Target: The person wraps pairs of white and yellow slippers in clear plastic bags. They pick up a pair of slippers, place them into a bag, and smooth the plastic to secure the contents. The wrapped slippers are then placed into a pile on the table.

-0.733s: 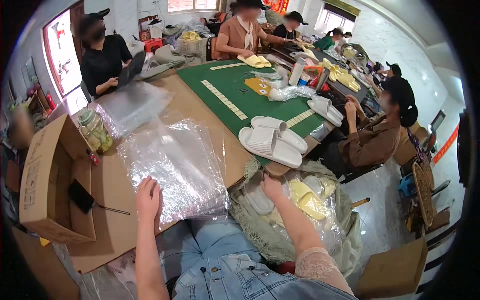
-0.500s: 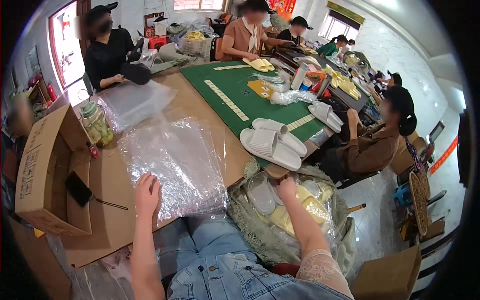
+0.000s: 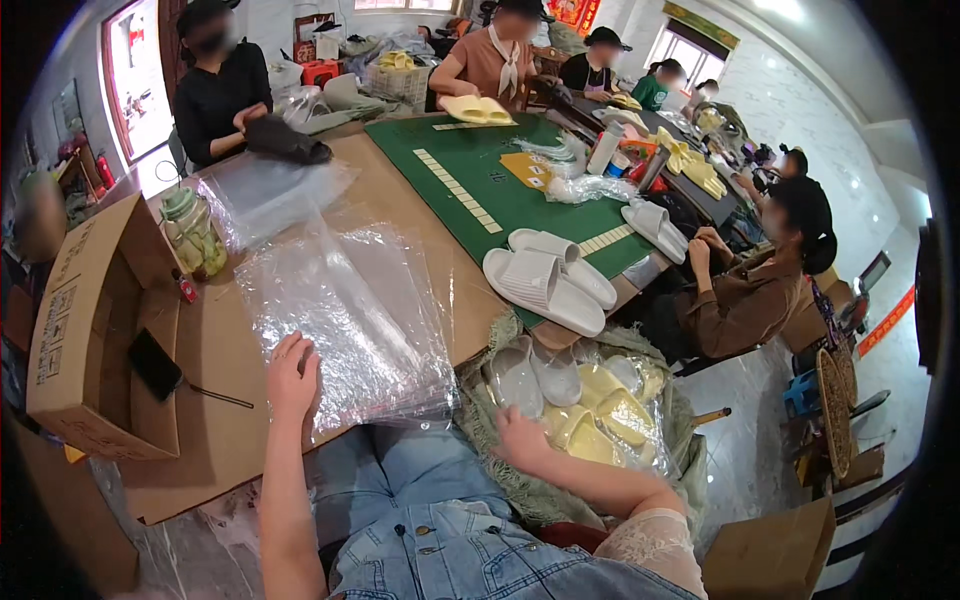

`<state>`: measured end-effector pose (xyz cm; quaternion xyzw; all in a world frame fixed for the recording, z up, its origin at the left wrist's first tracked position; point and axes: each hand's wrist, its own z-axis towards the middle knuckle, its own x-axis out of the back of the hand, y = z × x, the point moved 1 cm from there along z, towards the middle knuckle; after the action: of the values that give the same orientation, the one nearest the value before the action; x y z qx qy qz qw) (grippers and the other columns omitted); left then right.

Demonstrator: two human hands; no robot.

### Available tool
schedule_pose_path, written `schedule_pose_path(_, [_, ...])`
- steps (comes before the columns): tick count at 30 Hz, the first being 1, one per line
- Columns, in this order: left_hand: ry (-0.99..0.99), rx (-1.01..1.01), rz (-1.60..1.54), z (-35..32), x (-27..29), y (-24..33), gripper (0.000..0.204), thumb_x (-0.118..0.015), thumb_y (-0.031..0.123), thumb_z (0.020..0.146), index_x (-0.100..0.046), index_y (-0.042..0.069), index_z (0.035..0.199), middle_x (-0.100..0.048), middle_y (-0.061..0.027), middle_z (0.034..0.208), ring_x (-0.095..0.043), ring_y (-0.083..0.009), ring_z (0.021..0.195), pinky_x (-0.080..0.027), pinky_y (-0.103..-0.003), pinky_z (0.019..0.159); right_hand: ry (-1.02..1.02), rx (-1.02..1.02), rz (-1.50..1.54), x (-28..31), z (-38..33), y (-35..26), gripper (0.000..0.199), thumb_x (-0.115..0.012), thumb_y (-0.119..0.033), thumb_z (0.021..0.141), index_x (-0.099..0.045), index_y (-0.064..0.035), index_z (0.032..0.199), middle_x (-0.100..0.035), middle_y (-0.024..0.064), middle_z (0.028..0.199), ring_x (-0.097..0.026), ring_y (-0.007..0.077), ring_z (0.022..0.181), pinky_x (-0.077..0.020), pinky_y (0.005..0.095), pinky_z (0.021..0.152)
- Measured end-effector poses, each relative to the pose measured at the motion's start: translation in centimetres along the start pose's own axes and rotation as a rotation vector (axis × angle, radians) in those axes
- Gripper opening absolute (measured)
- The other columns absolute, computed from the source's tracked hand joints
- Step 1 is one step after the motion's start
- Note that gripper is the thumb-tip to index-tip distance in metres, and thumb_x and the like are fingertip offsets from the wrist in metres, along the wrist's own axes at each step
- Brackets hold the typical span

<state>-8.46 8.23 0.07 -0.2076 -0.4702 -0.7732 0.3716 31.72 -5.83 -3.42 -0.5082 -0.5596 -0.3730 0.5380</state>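
Note:
My left hand lies on the near left part of a stack of clear plastic bags on the cardboard-topped table, fingers stretched out and not gripping. My right hand is over the edge of an open green woven sack, with nothing visible in it and fingers loosely spread. Inside the sack, bagged grey slippers and bagged pale yellow slippers lie just beyond and to the right of that hand. A pair of loose light grey slippers rests at the table's near right corner.
On the left stand an open cardboard box, a phone with a strap and a glass jar. A green mat bears tiles. Across the table, one person holds a dark item, another yellow slippers. Someone sits at right.
My right hand has drawn back from the slippers under the table corner, toward me and left. My left hand stays on the bags. Across the table, a person has lifted the yellow slippers.

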Motion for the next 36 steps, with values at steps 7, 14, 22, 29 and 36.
schedule_pose_path(7, [-0.012, 0.035, 0.026, -0.2, 0.5, 0.5, 0.028, -0.065, 0.017, 0.088, -0.069, 0.005, 0.113, -0.063, -0.0142, 0.131, -0.054, -0.0352, 0.125, -0.042, -0.043, 0.107, -0.002, 0.327, 0.392, 8.1, 2.6, -3.3, 0.04, -0.067, -0.03, 0.089, -0.062, -0.0141, 0.125, -0.068, 0.0102, 0.102, -0.066, 0.0311, 0.099, -0.0532, 0.0445, 0.084])
schedule_pose_path(14, [0.03, -0.002, 0.014, -0.1, 0.3, 0.4, 0.025, -0.069, 0.017, 0.085, -0.07, 0.005, 0.107, -0.064, -0.0138, 0.129, -0.056, -0.0361, 0.122, -0.045, -0.044, 0.104, 0.99, -0.171, 0.128, 15.0, 15.2, 15.3, 0.043, -0.072, -0.022, 0.082, -0.062, -0.0022, 0.118, -0.065, 0.0208, 0.111, -0.06, 0.0385, 0.108, -0.0439, 0.0471, 0.1])
schedule_pose_path(22, [0.075, -0.015, -0.007, -0.4, -0.2, -0.3, 0.027, -0.07, 0.018, 0.084, -0.07, 0.006, 0.108, -0.064, -0.0153, 0.128, -0.056, -0.0367, 0.122, -0.045, -0.045, 0.104, 0.688, -0.332, 0.104, 11.3, 18.5, 16.8, 0.033, -0.073, -0.026, 0.08, -0.062, -0.0013, 0.099, -0.063, 0.0212, 0.102, -0.06, 0.0395, 0.094, -0.0466, 0.0493, 0.081])
schedule_pose_path(29, [0.066, 0.006, -0.028, -0.5, -0.6, 0.0, 0.029, -0.069, 0.021, 0.086, -0.07, 0.005, 0.11, -0.065, -0.0138, 0.128, -0.054, -0.035, 0.126, -0.043, -0.044, 0.107, 0.883, -0.083, 0.548, 13.7, 13.7, 10.7, 0.026, -0.074, -0.016, 0.082, -0.057, 0.003, 0.078, -0.054, 0.0101, 0.065, -0.048, 0.0204, 0.059, -0.0402, 0.0363, 0.058])
schedule_pose_path(36, [0.048, 0.005, -0.023, -0.6, 0.0, -0.2, 0.026, -0.069, 0.018, 0.084, -0.07, 0.006, 0.107, -0.063, -0.0157, 0.129, -0.056, -0.035, 0.123, -0.044, -0.044, 0.106, 0.585, 0.395, 0.817, 18.7, 5.7, -7.2, 0.024, -0.072, -0.003, 0.077, -0.071, -0.0012, 0.101, -0.07, 0.0092, 0.082, -0.064, 0.0142, 0.07, -0.0494, 0.0294, 0.063])
